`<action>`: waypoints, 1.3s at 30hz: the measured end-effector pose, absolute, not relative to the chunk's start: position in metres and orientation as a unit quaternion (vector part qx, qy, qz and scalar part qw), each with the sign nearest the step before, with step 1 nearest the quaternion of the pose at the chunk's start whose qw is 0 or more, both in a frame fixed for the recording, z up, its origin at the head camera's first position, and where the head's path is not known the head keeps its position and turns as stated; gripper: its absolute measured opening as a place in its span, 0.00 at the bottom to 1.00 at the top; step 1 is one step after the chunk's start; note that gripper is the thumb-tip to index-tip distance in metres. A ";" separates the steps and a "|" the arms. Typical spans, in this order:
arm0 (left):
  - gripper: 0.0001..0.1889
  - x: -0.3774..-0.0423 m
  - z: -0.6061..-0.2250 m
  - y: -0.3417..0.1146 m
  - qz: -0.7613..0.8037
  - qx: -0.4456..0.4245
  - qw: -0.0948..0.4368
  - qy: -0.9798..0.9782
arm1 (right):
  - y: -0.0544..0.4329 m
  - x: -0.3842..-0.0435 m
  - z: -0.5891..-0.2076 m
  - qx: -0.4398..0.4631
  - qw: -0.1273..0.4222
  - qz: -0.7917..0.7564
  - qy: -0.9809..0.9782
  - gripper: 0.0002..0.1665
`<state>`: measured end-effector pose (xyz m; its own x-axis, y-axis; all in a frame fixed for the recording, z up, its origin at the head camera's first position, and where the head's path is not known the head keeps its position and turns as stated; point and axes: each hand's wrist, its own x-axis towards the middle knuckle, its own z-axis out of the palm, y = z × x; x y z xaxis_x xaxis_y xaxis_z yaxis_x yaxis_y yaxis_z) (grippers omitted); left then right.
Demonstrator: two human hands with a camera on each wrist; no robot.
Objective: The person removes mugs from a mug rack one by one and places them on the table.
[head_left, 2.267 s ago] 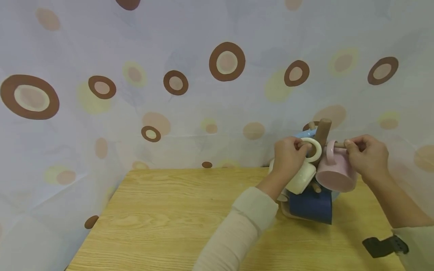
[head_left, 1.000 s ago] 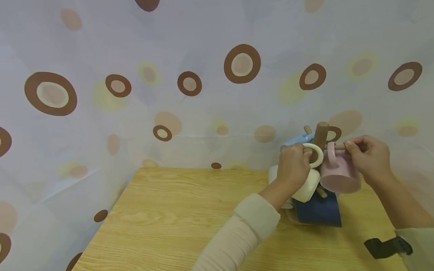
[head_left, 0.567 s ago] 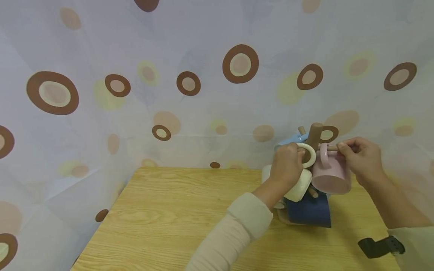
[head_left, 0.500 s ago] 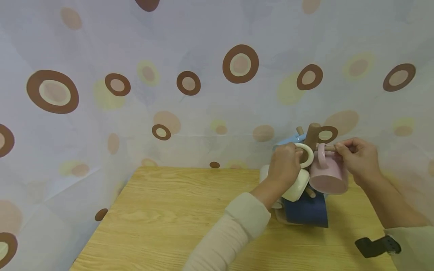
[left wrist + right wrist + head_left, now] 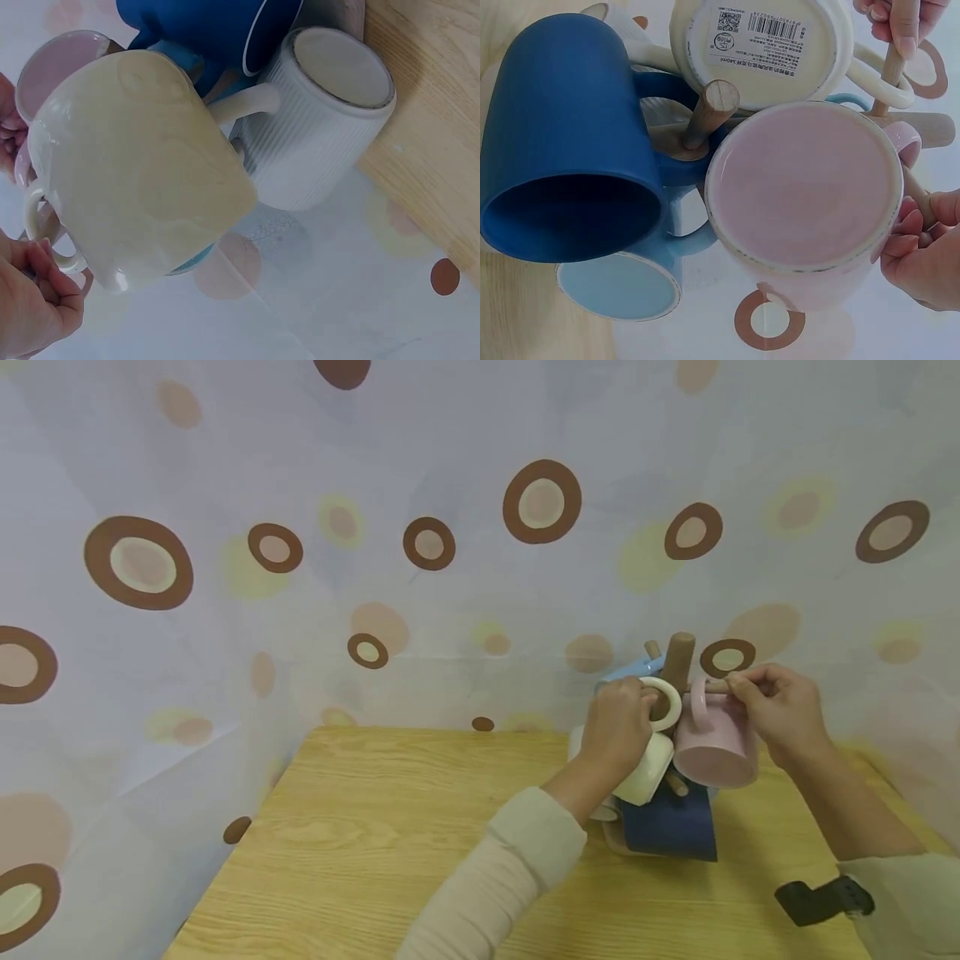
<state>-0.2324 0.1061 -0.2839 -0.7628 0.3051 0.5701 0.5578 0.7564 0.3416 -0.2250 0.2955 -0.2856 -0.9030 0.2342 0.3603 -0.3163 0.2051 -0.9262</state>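
A wooden mug tree (image 5: 678, 662), loaded with several mugs, stands at the right of the table. My left hand (image 5: 617, 725) pinches the peg (image 5: 892, 71) that runs through the handle of a cream mug (image 5: 647, 772). On the other side, my right hand (image 5: 783, 710) pinches the end of the peg (image 5: 717, 687) carrying a pink mug (image 5: 716, 756). Below them hangs a dark blue mug (image 5: 670, 825), its mouth facing outward. A light blue mug (image 5: 636, 669) shows behind, and a ribbed white mug (image 5: 315, 127) hangs at the left, partly hidden by my hand in the head view.
The wooden table (image 5: 390, 827) stretches out to the left of the mug tree. Close behind it hangs a pale curtain (image 5: 450, 460) with brown and yellow circles. A dark strap (image 5: 823, 900) is on my right sleeve.
Both hands and the mug tree with its mugs have shifted left along the table. The head view has turned slightly left. Both hands keep their grip on the pegs.
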 end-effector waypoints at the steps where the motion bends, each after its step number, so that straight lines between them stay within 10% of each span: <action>1: 0.10 -0.233 -0.284 0.104 -0.253 -0.240 0.250 -0.904 | 0.294 -0.226 -0.286 0.026 0.220 0.624 -0.749 0.19; 39: 0.12 -0.257 -0.290 0.004 -0.273 -0.238 0.285 -0.888 | 0.192 -0.256 -0.290 0.016 0.211 0.603 -0.769 0.15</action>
